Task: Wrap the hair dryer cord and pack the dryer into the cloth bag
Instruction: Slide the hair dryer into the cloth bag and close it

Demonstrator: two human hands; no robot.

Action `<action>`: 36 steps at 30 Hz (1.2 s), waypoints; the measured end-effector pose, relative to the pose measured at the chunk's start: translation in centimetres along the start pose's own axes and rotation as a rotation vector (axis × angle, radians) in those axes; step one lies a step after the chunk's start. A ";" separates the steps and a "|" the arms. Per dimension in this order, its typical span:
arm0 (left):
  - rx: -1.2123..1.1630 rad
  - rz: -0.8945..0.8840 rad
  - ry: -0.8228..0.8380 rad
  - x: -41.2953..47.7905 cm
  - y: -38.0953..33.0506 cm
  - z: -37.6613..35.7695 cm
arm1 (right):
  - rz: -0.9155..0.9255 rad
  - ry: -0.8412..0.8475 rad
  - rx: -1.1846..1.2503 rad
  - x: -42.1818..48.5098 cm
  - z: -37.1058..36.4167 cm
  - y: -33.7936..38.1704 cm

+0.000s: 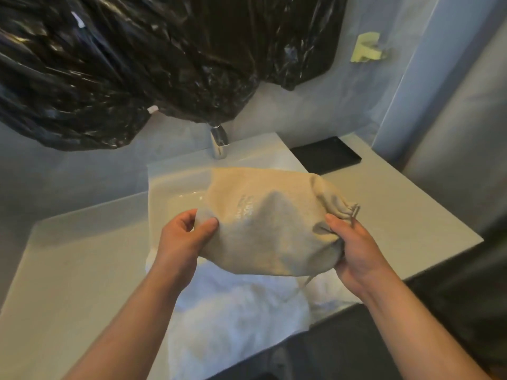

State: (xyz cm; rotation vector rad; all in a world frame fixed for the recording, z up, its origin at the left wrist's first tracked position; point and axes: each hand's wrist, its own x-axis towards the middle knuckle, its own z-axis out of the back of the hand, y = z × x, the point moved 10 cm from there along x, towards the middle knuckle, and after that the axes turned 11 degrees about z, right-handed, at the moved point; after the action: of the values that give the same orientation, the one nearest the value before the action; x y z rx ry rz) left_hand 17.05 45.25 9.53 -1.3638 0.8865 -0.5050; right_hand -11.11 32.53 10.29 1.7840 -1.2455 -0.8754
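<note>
Contents hidden, a bulging beige cloth bag (263, 229): left hand (183, 237) pinches one end, right hand (354, 253) clutches its gathered mouth.

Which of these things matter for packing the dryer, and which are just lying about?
In the job: cloth bag, bulging, gripped by left hand and right hand; its drawstring.
Lying about: white towel, faucet, black tray, black plastic sheeting, wall holder.
</note>
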 end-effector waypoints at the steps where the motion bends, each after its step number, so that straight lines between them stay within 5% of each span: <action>1: 0.002 0.000 0.006 1.1 0.1 -1.2 | 0.001 -0.011 -0.001 1.2 0.7 0.3; 13: 0.022 0.086 0.056 10.0 0.3 -13.4 | -0.061 -0.162 -0.005 11.8 8.5 2.7; 36: 0.024 0.175 -0.176 17.0 0.6 -40.6 | -0.239 0.040 -0.007 35.6 27.0 12.7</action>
State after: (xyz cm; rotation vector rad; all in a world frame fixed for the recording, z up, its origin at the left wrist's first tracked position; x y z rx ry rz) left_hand -4.78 7.21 6.03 -1.2738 0.8430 -0.2567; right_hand -29.57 -9.80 5.34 1.9631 -1.0162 -0.9693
